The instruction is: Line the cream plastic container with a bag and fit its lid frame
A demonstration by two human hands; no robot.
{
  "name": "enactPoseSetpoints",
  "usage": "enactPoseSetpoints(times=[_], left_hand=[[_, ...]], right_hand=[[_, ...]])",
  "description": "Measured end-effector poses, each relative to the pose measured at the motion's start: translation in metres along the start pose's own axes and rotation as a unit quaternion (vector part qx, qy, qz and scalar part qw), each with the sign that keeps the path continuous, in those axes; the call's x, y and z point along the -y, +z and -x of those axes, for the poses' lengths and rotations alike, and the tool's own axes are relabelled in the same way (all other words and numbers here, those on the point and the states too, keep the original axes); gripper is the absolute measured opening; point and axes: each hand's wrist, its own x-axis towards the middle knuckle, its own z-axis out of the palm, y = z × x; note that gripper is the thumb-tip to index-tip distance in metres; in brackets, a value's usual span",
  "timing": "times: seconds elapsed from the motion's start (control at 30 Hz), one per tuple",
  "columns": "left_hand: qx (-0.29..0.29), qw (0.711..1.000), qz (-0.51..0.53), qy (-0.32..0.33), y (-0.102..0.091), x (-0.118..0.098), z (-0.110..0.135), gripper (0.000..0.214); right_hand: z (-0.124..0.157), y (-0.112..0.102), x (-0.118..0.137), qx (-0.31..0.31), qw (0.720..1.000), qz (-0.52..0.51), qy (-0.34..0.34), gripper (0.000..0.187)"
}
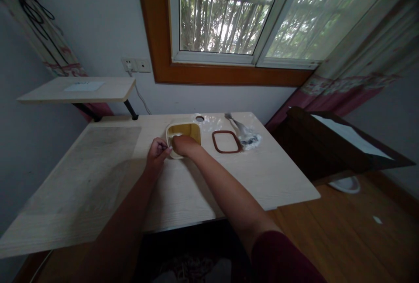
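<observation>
A small yellow rectangular container [191, 129] sits on the light wooden table [108, 174], toward its far side. My right hand [184, 144] lies over the container's near rim with its fingers curled into it. My left hand [157, 150] is just left of the container, fingers pinched together by its near left corner; what they hold is too small to make out. A brown rectangular ring, like a lid seal [226, 141], lies flat to the right of the container.
A crumpled clear plastic bag [246, 136] lies beyond the brown ring. A small white round thing [199, 118] sits behind the container. A raised shelf [78, 90] stands at the back left. A dark wooden cabinet [330, 143] is right of the table.
</observation>
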Motion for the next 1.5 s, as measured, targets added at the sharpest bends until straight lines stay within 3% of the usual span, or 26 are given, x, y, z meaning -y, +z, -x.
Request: enactPoseSetpoints(times=[0.2, 0.53, 0.8, 1.03, 1.23, 1.5], left_hand=[[-0.027, 0.999, -0.006, -0.043, 0.001, 0.007, 0.001, 0.035], [-0.012, 0.985, -0.145, -0.096, 0.004, 0.003, 0.006, 0.035], [-0.052, 0.983, -0.069, -0.160, 0.011, 0.010, 0.008, 0.039], [-0.074, 0.983, -0.035, -0.162, 0.016, 0.013, 0.007, 0.038], [-0.037, 0.992, -0.005, -0.121, 0.016, 0.022, 0.007, 0.039], [-0.008, 0.987, 0.031, -0.159, 0.011, 0.027, 0.006, 0.043]], right_hand=[[0.005, -0.005, 0.002, 0.003, 1.000, 0.004, -0.002, 0.038], [-0.002, -0.005, 0.000, -0.003, 1.000, 0.001, 0.000, 0.038], [0.004, -0.007, -0.008, -0.030, 0.999, -0.004, -0.015, 0.038], [0.001, -0.011, -0.011, -0.007, 1.000, 0.004, -0.025, 0.038], [-0.006, -0.017, -0.012, 0.021, 1.000, 0.009, -0.019, 0.036], [-0.006, -0.014, -0.012, -0.001, 1.000, -0.014, 0.012, 0.038]])
